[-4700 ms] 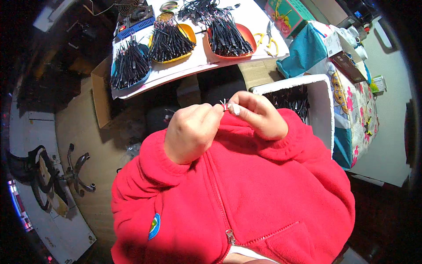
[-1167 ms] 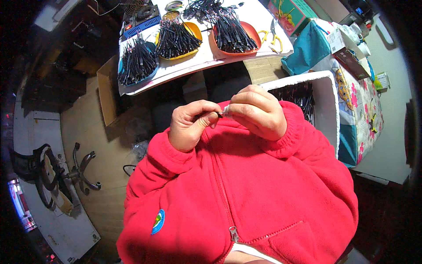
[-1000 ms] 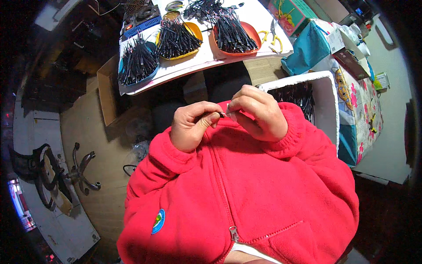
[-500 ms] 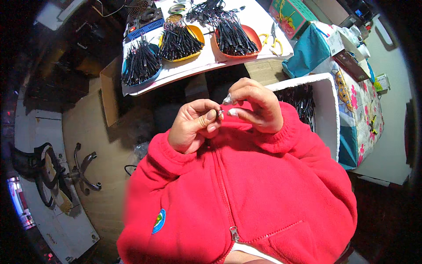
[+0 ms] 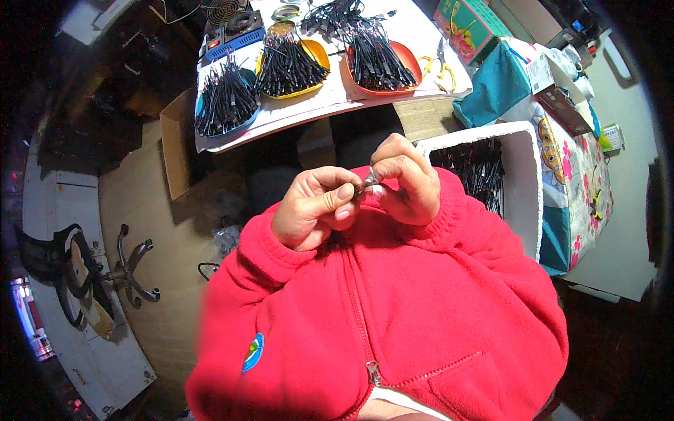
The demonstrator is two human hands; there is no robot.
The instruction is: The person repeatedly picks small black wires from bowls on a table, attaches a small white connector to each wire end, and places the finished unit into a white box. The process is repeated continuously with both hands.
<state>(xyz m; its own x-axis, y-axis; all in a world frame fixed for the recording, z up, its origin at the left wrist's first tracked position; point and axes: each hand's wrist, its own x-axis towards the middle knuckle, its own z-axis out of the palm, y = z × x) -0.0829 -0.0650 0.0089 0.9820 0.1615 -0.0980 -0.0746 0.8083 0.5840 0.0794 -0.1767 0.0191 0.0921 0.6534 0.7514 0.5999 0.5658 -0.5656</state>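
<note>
In front of my chest the two hands meet at the fingertips. My left hand [image 5: 317, 209] pinches a small dark cable end [image 5: 360, 188] between thumb and forefinger; most of it is hidden by the fingers. Against the same spot, my right hand [image 5: 409, 184] is closed, with pale wrapping [image 5: 372, 177] on its thumb and forefinger tips. Beyond the hands, bundles of short black cables fill a blue tray [image 5: 247, 128], a yellow tray [image 5: 319, 52] and a red tray [image 5: 407, 56] on the white table [image 5: 330, 104].
A white foam box [image 5: 530, 154] of black cables stands close by my right arm. Yellow-handled scissors [image 5: 445, 70] lie at the table's right end. A blue-cased device with a fan grille [image 5: 225, 12] sits far left. On the floor are a cardboard box [image 5: 175, 151] and an overturned chair [image 5: 77, 281].
My right hand has come down and left, so its fingertips now meet the left hand's at the cable end. Before, a gap separated its thumb and forefinger.
</note>
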